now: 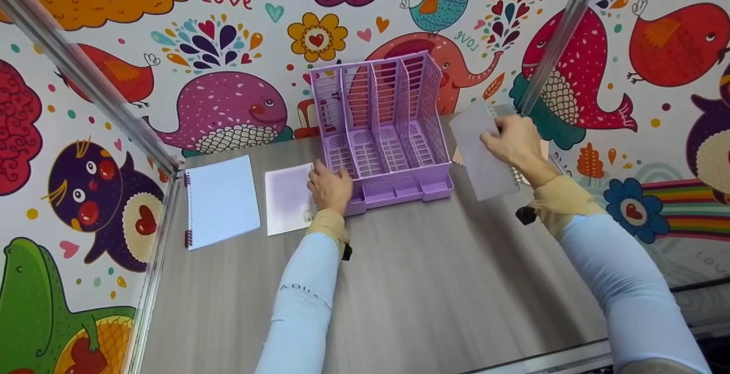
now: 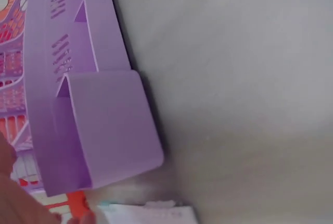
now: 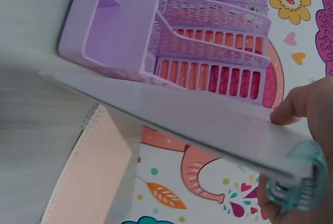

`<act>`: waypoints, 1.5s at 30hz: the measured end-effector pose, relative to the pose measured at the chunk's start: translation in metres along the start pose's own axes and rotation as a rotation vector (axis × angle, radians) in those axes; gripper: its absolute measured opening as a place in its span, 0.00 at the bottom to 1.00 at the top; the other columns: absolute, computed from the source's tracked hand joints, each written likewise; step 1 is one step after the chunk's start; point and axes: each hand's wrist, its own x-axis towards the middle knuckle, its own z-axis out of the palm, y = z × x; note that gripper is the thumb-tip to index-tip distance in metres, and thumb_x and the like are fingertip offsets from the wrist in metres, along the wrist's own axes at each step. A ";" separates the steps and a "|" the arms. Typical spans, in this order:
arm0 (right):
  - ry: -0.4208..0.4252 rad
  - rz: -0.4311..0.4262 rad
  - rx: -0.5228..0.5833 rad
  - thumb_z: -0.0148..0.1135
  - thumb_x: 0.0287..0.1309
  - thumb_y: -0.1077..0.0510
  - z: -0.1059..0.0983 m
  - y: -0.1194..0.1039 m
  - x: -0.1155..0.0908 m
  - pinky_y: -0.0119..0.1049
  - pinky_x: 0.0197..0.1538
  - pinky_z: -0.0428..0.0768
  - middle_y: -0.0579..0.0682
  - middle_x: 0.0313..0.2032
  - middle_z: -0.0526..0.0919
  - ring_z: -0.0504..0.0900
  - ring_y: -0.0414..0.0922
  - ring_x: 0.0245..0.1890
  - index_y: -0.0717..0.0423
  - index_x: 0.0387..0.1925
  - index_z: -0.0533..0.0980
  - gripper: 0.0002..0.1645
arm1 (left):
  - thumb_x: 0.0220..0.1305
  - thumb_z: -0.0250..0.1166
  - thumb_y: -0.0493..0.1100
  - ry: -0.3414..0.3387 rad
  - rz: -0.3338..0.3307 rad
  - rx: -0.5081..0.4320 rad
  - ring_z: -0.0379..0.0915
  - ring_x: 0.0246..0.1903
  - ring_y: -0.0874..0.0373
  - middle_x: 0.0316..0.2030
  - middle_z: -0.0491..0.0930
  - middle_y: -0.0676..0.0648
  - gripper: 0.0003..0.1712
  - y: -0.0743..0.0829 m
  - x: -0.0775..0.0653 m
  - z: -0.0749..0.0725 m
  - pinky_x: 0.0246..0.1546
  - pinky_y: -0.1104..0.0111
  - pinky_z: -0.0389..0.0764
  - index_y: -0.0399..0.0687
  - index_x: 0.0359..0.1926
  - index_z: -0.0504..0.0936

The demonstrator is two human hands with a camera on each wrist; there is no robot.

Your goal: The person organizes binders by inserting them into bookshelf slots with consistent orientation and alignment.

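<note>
A purple desk file organizer (image 1: 399,188) with several upright slots and small front trays stands against the back wall. My left hand (image 1: 329,188) grips its left front corner, thumb on the slot side; only part of that hand (image 2: 21,203) shows in the left wrist view. Right of the organizer, my right hand (image 1: 516,140) holds a pale grey spiral notebook (image 1: 485,163) by its upper part, thumb on the cover. This notebook (image 3: 182,117) stretches tilted beside the organizer in the right wrist view, its teal coil (image 3: 299,182) near the palm.
A pink spiral notebook (image 3: 93,166) lies behind the held one on the right. Left of the organizer lie a white-and-lilac booklet (image 1: 288,200) and a pale blue notebook (image 1: 222,203) with dark red coils. Patterned walls and metal posts (image 1: 562,37) bound the grey table (image 1: 422,294).
</note>
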 end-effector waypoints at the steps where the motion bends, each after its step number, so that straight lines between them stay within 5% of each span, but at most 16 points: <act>1: 0.027 -0.018 -0.002 0.63 0.72 0.51 0.000 -0.003 0.002 0.36 0.30 0.79 0.60 0.32 0.87 0.84 0.54 0.34 0.62 0.42 0.89 0.18 | 0.84 0.60 0.56 -0.025 -0.032 -0.031 0.66 0.80 0.28 0.81 0.66 0.29 0.44 -0.002 0.002 0.001 0.81 0.40 0.72 0.41 0.88 0.57; 7: 0.136 -0.094 -0.035 0.60 0.70 0.56 0.004 -0.020 0.013 0.39 0.27 0.69 0.54 0.22 0.76 0.77 0.53 0.28 0.58 0.27 0.81 0.15 | 0.86 0.47 0.66 -0.113 -0.088 -0.095 0.71 0.80 0.33 0.80 0.72 0.30 0.44 -0.053 0.048 0.048 0.83 0.46 0.71 0.40 0.86 0.63; 13: 0.166 -0.102 -0.015 0.59 0.75 0.54 0.008 -0.030 0.021 0.46 0.33 0.80 0.65 0.37 0.92 0.85 0.58 0.34 0.66 0.43 0.89 0.20 | 0.87 0.40 0.62 -0.167 -0.090 -0.096 0.76 0.76 0.33 0.74 0.80 0.33 0.38 -0.075 0.063 0.061 0.78 0.45 0.76 0.40 0.77 0.74; 16: 0.141 -0.074 0.001 0.60 0.80 0.53 0.011 -0.033 0.025 0.57 0.45 0.90 0.68 0.50 0.93 0.89 0.62 0.41 0.66 0.57 0.88 0.22 | 0.88 0.38 0.63 -0.186 -0.108 -0.092 0.76 0.77 0.34 0.76 0.79 0.35 0.38 -0.077 0.062 0.058 0.78 0.46 0.77 0.43 0.76 0.75; 19: 0.117 -0.059 0.006 0.61 0.82 0.51 0.013 -0.035 0.029 0.60 0.49 0.89 0.68 0.53 0.92 0.88 0.62 0.44 0.65 0.61 0.86 0.22 | 0.88 0.36 0.65 -0.198 -0.128 -0.093 0.73 0.79 0.35 0.79 0.76 0.37 0.40 -0.077 0.060 0.055 0.80 0.47 0.75 0.46 0.80 0.74; 25: 0.143 -0.051 0.008 0.62 0.84 0.50 0.023 -0.038 0.039 0.49 0.43 0.81 0.67 0.49 0.93 0.84 0.58 0.42 0.65 0.55 0.87 0.21 | 0.87 0.34 0.68 -0.238 -0.171 -0.084 0.73 0.80 0.36 0.80 0.76 0.37 0.43 -0.078 0.061 0.054 0.81 0.47 0.74 0.46 0.81 0.74; 36: 0.224 -0.050 0.028 0.62 0.83 0.50 0.050 -0.040 0.060 0.63 0.51 0.82 0.68 0.44 0.93 0.86 0.64 0.43 0.66 0.43 0.85 0.21 | 0.87 0.32 0.68 -0.278 -0.158 -0.047 0.77 0.76 0.34 0.76 0.79 0.34 0.48 -0.089 0.071 0.064 0.79 0.47 0.77 0.39 0.75 0.80; 45: 0.251 -0.032 0.026 0.62 0.83 0.50 0.067 -0.046 0.073 0.61 0.49 0.83 0.65 0.47 0.95 0.91 0.64 0.46 0.63 0.49 0.89 0.20 | 0.88 0.32 0.66 -0.256 -0.117 -0.039 0.79 0.74 0.33 0.73 0.81 0.31 0.47 -0.086 0.071 0.066 0.78 0.48 0.78 0.34 0.73 0.81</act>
